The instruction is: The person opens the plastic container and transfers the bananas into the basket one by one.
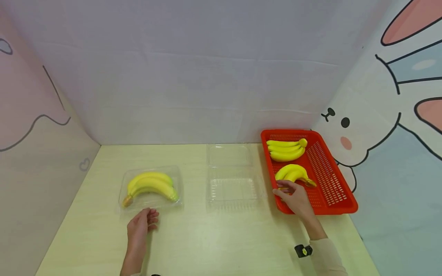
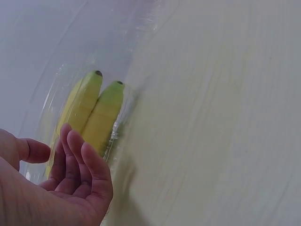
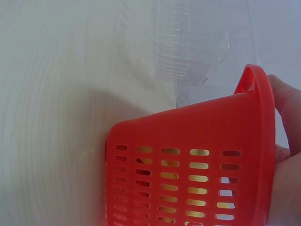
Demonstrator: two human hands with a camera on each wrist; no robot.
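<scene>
My left hand [image 1: 141, 224] rests just in front of a clear plastic clamshell box [image 1: 121, 195], fingers loosely bent. Inside that box lies a bunch of yellow bananas [image 1: 152, 186], with green tips visible in the left wrist view. My right hand [image 1: 295, 197] reaches over the near-left rim of a red plastic basket [image 1: 340, 172], thumb and fingers bent at the end of a second bunch of bananas [image 1: 293, 171]. I cannot tell whether they grip it. In the right wrist view, the hand [image 3: 289, 113] shows behind the rim, its fingertips hidden.
Another bunch of bananas [image 1: 286, 149] lies at the back of the basket. Between the filled box and the basket stands a second clear clamshell box [image 1: 233, 189], lid folded back against the white backdrop [image 1: 193, 96]. Printed cloth walls [image 1: 380, 184] border both sides of the table [image 1: 203, 241].
</scene>
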